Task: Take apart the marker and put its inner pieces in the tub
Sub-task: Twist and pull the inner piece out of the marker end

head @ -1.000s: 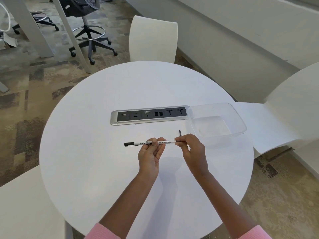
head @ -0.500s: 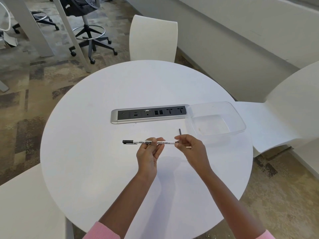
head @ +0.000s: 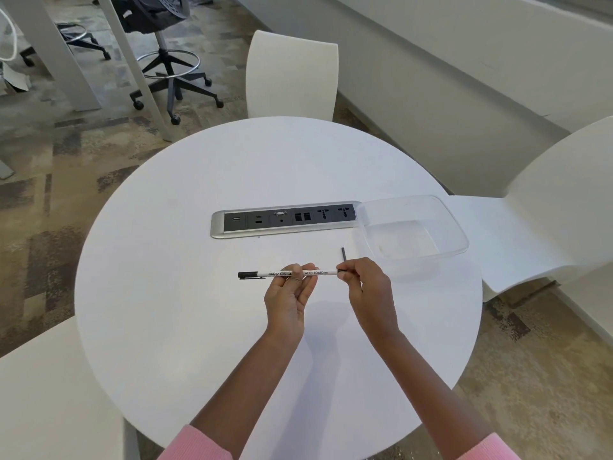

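Observation:
A thin white whiteboard marker (head: 313, 272) with a black cap (head: 248, 275) on its left end is held level above the round white table (head: 185, 293). My left hand (head: 288, 295) pinches the barrel near its middle. At the barrel's right end, my right hand (head: 366, 287) pinches a short dark piece sticking out of it. A short dark stick (head: 343, 253) shows just beyond my right fingers, apparently lying on the table. The clear plastic tub (head: 459, 232) stands to the right, apart from both hands, and holds nothing.
A silver power and socket strip (head: 219, 225) is set into the table behind the marker. White chairs stand at the far side (head: 292, 78), the right (head: 547, 220) and the near left (head: 39, 403). A black office chair (head: 159, 24) is on the carpet beyond.
Both hands keep their hold on the marker in nearly the same place. My right fingers have shifted slightly at the marker's right end.

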Available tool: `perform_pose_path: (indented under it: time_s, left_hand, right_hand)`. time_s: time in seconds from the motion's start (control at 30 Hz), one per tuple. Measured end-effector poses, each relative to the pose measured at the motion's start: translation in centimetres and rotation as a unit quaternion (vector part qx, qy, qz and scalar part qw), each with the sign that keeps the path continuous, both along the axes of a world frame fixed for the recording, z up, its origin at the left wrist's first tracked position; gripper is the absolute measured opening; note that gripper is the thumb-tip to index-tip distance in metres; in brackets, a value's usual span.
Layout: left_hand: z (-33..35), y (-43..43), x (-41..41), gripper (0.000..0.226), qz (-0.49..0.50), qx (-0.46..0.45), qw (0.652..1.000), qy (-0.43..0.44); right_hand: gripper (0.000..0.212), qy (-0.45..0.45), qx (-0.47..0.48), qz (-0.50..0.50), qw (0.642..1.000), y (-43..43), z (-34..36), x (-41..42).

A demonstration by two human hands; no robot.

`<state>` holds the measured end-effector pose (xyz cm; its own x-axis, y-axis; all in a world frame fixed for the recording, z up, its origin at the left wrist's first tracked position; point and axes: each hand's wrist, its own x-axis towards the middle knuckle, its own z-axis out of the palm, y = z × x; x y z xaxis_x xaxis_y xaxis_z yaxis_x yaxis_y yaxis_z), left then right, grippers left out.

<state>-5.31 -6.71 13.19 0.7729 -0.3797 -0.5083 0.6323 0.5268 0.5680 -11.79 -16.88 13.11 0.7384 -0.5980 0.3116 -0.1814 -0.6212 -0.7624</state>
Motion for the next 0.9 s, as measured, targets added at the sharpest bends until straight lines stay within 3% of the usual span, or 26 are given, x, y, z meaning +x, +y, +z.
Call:
perform_pose_path:
  time_s: [0.23, 0.3, 0.37, 0.47, 0.6, 0.77, 0.9]
  left_hand:
    - [-0.3, 0.1, 0.3, 0.015, -0.015, 0.037, 0.998, -0.058]
    - [-0.5, 0.2, 0.4, 0.015, -0.014, 0.042, 0.997, -0.058]
    - [-0.6, 0.3, 0.4, 0.015, -0.008, 0.035, 0.998, -0.045]
    - [-0.6, 0.3, 0.6, 0.015, 0.001, 0.020, 0.999, -0.027]
    - [-0.4, 0.2, 0.5, 0.016, 0.000, 0.013, 1.000, -0.020]
    - [-0.4, 0.1, 0.3, 0.016, -0.002, 0.013, 1.000, -0.014]
    - [-0.4, 0.2, 0.2, 0.016, -0.006, 0.031, 0.999, -0.026]
  right_hand:
    - [0.015, 0.046, 0.231, -0.061, 0.970, 0.5, 0.5, 0.6]
    - [0.016, 0.067, 0.253, -0.046, 0.964, 0.0, 0.7, 0.7]
    - [0.014, 0.075, 0.210, -0.016, 0.975, -0.1, 0.7, 0.5]
    - [0.011, 0.050, 0.010, 0.035, 0.998, -0.1, 0.1, -0.1]
    - [0.011, 0.053, -0.163, 0.043, 0.984, -0.5, -1.1, -0.3]
    - [0.009, 0.051, -0.253, 0.037, 0.966, -1.0, -1.3, -0.1]
    - [0.007, 0.074, -0.255, 0.049, 0.963, -1.1, -1.3, 0.1]
